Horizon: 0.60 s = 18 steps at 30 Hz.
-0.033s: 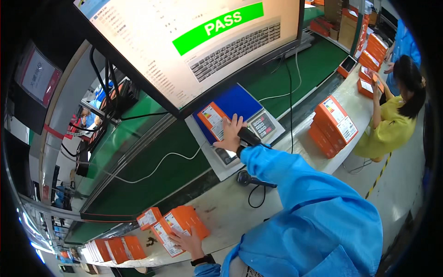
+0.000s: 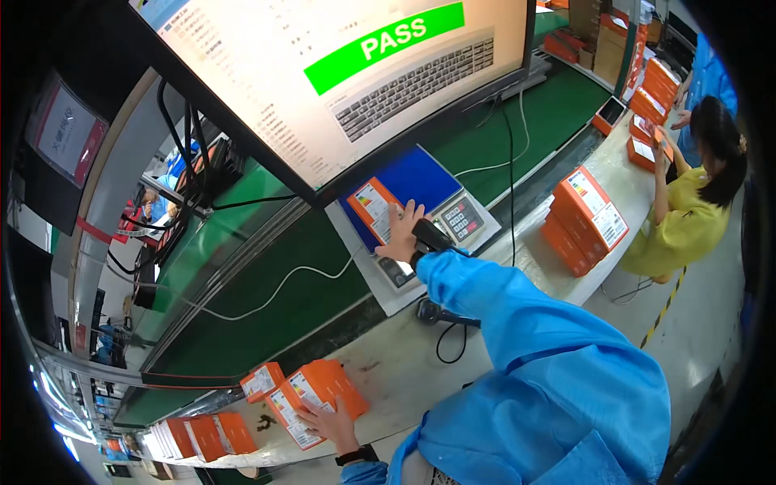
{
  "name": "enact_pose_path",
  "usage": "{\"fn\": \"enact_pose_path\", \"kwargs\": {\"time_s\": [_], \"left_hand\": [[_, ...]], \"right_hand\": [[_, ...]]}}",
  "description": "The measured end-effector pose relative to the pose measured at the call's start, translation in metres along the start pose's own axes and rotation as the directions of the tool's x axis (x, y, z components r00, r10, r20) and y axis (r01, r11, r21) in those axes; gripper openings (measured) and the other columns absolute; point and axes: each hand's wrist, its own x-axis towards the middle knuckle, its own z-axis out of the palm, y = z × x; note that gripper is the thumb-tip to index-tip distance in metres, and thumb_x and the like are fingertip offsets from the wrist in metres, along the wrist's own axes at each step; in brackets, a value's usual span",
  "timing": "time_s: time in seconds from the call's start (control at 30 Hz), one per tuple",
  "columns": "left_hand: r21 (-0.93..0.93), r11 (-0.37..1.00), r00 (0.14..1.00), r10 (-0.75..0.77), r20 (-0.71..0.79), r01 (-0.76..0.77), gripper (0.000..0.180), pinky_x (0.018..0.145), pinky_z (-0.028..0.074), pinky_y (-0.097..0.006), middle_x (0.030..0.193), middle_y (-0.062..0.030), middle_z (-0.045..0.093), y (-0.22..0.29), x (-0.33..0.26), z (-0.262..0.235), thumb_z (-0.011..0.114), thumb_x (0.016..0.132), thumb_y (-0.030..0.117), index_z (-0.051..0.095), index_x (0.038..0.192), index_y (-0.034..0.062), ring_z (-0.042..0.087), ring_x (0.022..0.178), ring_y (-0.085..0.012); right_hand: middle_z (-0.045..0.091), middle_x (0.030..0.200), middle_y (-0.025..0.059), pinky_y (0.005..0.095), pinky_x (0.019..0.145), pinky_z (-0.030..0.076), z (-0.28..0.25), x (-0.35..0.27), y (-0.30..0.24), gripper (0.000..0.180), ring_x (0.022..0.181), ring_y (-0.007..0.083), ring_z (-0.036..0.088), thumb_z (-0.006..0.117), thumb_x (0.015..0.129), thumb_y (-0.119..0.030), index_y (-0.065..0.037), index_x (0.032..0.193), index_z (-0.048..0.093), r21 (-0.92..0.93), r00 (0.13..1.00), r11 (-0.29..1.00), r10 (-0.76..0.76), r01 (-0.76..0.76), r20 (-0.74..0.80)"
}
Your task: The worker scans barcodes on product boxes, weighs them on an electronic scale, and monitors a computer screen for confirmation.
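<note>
An orange box with a white label lies on the blue plate of a weighing scale. My right hand is at the near edge of that box, fingers spread and holding nothing; a black device sits beside its wrist. At the lower left my left hand lies with its fingers apart against upright orange boxes on the bench. The undersides of its fingers are hidden. Close to my right sleeve lies a black handheld scanner with a looped cord.
A large monitor with a green banner stands above the scale. Beyond the bench runs a green conveyor belt, crossed by a white cable. More orange boxes stand at the right and far left. A person in yellow handles boxes at the right.
</note>
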Motion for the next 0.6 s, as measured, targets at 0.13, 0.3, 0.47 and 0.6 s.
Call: {"fn": "enact_pose_path", "kwargs": {"time_s": [0.13, 0.3, 0.47, 0.6], "left_hand": [[-0.015, 1.000, 1.000, 0.017, -0.010, -0.017, 0.087, 0.108, 0.013, -0.059, 0.149, -0.0279, 0.008, 0.008, -0.011, -0.018, 0.065, 0.078, 0.041, 0.021, 0.144, 0.0039, 0.012, 0.138, -0.0428], [-0.127, 0.853, 0.818, 0.428, -0.384, -0.506, 0.065, 0.105, 0.021, -0.057, 0.145, -0.0276, 0.016, 0.045, -0.019, -0.051, 0.065, 0.081, 0.030, 0.038, 0.133, 0.0015, 0.018, 0.134, -0.0422], [-0.490, 0.450, 0.652, 0.643, -0.403, -0.747, 0.051, 0.106, 0.024, -0.051, 0.143, -0.0266, 0.021, 0.125, -0.049, -0.063, 0.063, 0.082, 0.016, 0.043, 0.126, -0.0006, 0.024, 0.132, -0.0410], [-0.577, 0.041, 0.344, 0.837, -0.426, -0.816, 0.050, 0.103, 0.031, -0.044, 0.142, -0.0241, 0.025, 0.192, -0.101, -0.052, 0.063, 0.082, 0.015, 0.042, 0.125, -0.0014, 0.030, 0.128, -0.0395]], "right_hand": [[0.047, 0.100, 0.0269, 0.0472, 0.075, 0.042, -0.004, 0.009, -0.009, 0.092, 0.087, 0.0363, 0.046, 0.075, 0.052, -0.039, 0.000, 0.129, 0.042, 0.132, 0.999, 0.990, -0.039, 0.040, -0.012], [0.049, 0.117, 0.0318, 0.0433, 0.087, 0.046, -0.069, -0.049, 0.043, 0.086, 0.102, 0.0414, 0.055, 0.071, 0.056, -0.039, -0.005, 0.131, 0.046, 0.657, 0.952, 0.726, -0.008, -0.206, 0.307], [0.053, 0.112, 0.0245, 0.0372, 0.091, 0.043, -0.174, -0.148, 0.113, 0.083, 0.104, 0.0340, 0.053, 0.072, 0.054, -0.037, -0.002, 0.126, 0.049, 0.665, 0.998, 0.744, 0.045, -0.067, 0.050], [0.050, 0.119, 0.0184, 0.0368, 0.098, 0.038, -0.261, -0.179, 0.179, 0.080, 0.113, 0.0315, 0.048, 0.072, 0.056, -0.029, -0.004, 0.128, 0.049, 0.506, 0.973, 0.862, 0.141, -0.029, -0.185]]}}
